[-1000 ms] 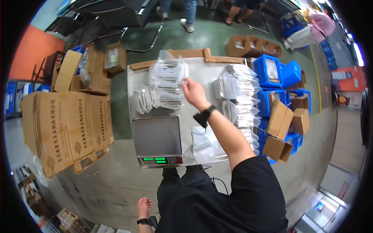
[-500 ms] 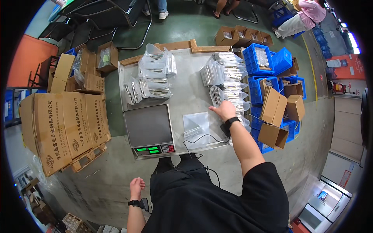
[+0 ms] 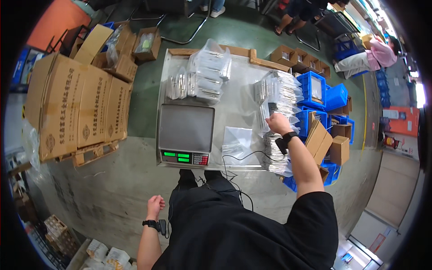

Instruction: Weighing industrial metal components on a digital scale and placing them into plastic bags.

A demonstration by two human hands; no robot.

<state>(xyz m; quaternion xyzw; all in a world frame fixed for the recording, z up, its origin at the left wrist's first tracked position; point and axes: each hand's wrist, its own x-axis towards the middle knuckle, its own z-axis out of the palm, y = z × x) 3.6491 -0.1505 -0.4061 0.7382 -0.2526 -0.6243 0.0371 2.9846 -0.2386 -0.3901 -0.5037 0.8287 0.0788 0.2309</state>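
On the right side of the metal-topped table point(image 3: 184, 101), my right hand point(image 3: 279, 123) is closed at the edge of a clear plastic bag point(image 3: 264, 114) holding flat metal pieces. Its fingertips are partly hidden from above. Rows of similar filled bags point(image 3: 288, 92) lie beyond it and under the wrist. My left hand point(image 3: 155, 206) hangs low beside my body, away from the table, its fingers curled with nothing seen in them. Both wrists carry a black strap with a small device. A flat clear bag point(image 3: 237, 139) lies between the right hand and the digital scale point(image 3: 186, 128).
More filled bags point(image 3: 209, 72) stand at the table's far left. Blue crates point(image 3: 311, 90) and open cartons point(image 3: 319, 139) crowd the right side. Large flattened cartons point(image 3: 90, 108) rest on a pallet at left. A thin black cable point(image 3: 245, 155) crosses the near table edge. People are farther back.
My right hand has gone from spread fingers beside a filled bag to a closed grip at its edge. The view has shifted, moving the table within the picture. My left hand still hangs low.
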